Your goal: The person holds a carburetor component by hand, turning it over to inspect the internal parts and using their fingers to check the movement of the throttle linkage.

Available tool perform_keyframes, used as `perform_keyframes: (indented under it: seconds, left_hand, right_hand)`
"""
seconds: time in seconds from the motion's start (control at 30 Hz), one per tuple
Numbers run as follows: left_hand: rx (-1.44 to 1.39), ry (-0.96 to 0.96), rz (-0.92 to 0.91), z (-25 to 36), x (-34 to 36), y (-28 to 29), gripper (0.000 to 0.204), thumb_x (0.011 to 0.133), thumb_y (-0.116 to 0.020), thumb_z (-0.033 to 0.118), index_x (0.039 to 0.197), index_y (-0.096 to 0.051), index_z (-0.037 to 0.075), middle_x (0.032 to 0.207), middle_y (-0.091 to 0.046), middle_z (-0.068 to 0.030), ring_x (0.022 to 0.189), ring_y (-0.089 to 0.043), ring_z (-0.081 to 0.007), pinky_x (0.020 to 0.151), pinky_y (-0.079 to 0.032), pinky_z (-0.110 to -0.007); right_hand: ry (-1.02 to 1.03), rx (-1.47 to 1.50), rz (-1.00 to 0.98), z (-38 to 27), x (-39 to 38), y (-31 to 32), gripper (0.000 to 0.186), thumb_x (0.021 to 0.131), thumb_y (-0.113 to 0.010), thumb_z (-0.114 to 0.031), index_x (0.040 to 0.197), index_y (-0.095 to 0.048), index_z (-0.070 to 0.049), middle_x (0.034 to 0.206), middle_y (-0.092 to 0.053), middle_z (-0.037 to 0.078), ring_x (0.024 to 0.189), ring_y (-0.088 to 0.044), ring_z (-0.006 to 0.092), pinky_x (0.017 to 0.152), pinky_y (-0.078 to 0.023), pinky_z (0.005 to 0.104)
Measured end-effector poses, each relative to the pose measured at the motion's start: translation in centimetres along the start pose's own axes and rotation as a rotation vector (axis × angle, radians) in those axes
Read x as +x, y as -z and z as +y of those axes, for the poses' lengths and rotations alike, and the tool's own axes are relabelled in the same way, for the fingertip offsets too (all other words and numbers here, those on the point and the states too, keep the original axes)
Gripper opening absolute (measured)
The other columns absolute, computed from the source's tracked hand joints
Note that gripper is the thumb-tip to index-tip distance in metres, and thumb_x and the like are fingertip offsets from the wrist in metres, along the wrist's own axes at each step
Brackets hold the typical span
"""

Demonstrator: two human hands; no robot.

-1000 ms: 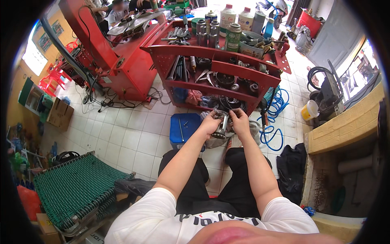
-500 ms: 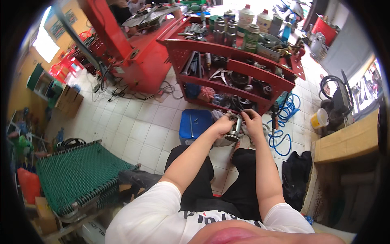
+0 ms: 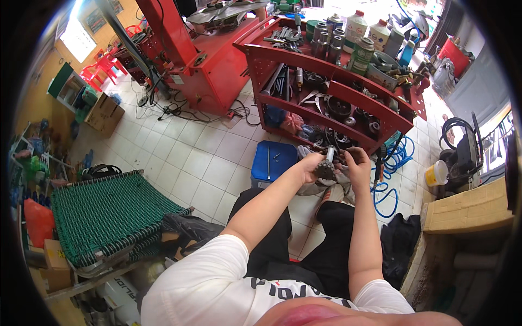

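My left hand [image 3: 309,165] is closed on a metal part [image 3: 326,171] with a silver shaft and a dark, round toothed end, tilted so the shaft points away from me. My right hand [image 3: 358,167], just right of the part, has fingertips drawn together; what they hold, if anything, is too small to tell. Left of the hands a blue plastic box [image 3: 260,163] has a long metal rod [image 3: 268,164] and small fittings on its lid. A grey cloth [image 3: 310,189] lies below the part.
A red tool cart [image 3: 326,73] with cans and tools stands ahead, a red machine [image 3: 206,81] beyond its left. A green woven cot [image 3: 109,217] is at my left. Blue hose [image 3: 397,157] and a white bucket [image 3: 436,174] lie right, near a yellow ledge [image 3: 462,206].
Both hands and the part have shifted rightward in the view, along with the surroundings. The part's round end now sits more toward me, and my right fingertips have moved slightly off it.
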State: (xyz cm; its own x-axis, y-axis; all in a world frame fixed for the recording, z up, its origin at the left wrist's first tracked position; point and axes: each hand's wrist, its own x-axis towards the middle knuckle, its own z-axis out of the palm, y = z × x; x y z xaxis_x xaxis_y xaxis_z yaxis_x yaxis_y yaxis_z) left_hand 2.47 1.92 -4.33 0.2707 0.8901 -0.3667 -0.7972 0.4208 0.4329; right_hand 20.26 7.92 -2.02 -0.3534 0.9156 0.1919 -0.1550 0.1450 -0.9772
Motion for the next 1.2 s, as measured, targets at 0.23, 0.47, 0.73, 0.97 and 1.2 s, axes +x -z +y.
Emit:
perform_keyframes:
  seconds: [0.23,0.47,0.73,0.97,1.2]
  left_hand:
    - [-0.089,-0.044,0.116,-0.6,1.8,2.5,0.027,0.107,-0.045,0.013,0.114,-0.069,0.003,0.104,-0.074,-0.0128,0.094,-0.075,-0.0229,0.085,-0.063,-0.039]
    - [0.078,-0.06,0.211,-1.7,2.1,2.1,0.025,0.106,-0.045,0.013,0.109,-0.069,0.006,0.096,-0.073,-0.0097,0.087,-0.073,-0.0209,0.078,-0.061,-0.039]
    - [0.129,-0.085,0.207,-2.0,0.8,-0.1,0.025,0.109,-0.048,0.025,0.107,-0.068,0.011,0.094,-0.074,-0.0039,0.079,-0.073,-0.0173,0.072,-0.061,-0.036]
    - [0.113,-0.014,0.164,-1.4,0.5,-0.2,0.03,0.108,-0.044,0.03,0.104,-0.067,0.012,0.089,-0.074,-0.0063,0.073,-0.074,-0.019,0.064,-0.063,-0.037]
    - [0.075,0.048,0.021,-1.0,-0.3,-0.3,0.034,0.107,-0.044,0.033,0.104,-0.069,0.012,0.092,-0.074,-0.0049,0.081,-0.075,-0.0173,0.074,-0.064,-0.036]
  right_hand:
    - [0.057,-0.26,0.004,-0.6,-1.2,-1.9,0.014,0.096,-0.073,-0.011,0.106,-0.071,-0.001,0.095,-0.075,0.005,0.079,-0.066,0.0104,0.072,-0.052,0.0274]
    - [0.005,-0.501,-0.048,-0.4,-1.1,-1.8,0.013,0.091,-0.077,-0.011,0.099,-0.075,-0.001,0.084,-0.074,0.006,0.069,-0.063,0.0093,0.066,-0.051,0.0279]
    - [-0.018,-0.467,-0.016,0.5,-1.1,-1.4,0.016,0.088,-0.078,-0.012,0.097,-0.075,0.002,0.086,-0.075,0.01,0.079,-0.07,0.0135,0.074,-0.054,0.0291]
    - [0.153,-0.579,-0.039,-0.4,-1.1,-1.8,0.014,0.086,-0.078,-0.01,0.095,-0.075,0.0,0.086,-0.07,0.009,0.076,-0.069,0.0201,0.071,-0.053,0.0314]
    - [0.433,-0.773,-0.05,-1.9,-1.0,-2.3,0.014,0.078,-0.081,-0.006,0.087,-0.071,-0.003,0.083,-0.064,0.01,0.08,-0.066,0.0252,0.071,-0.052,0.0353]
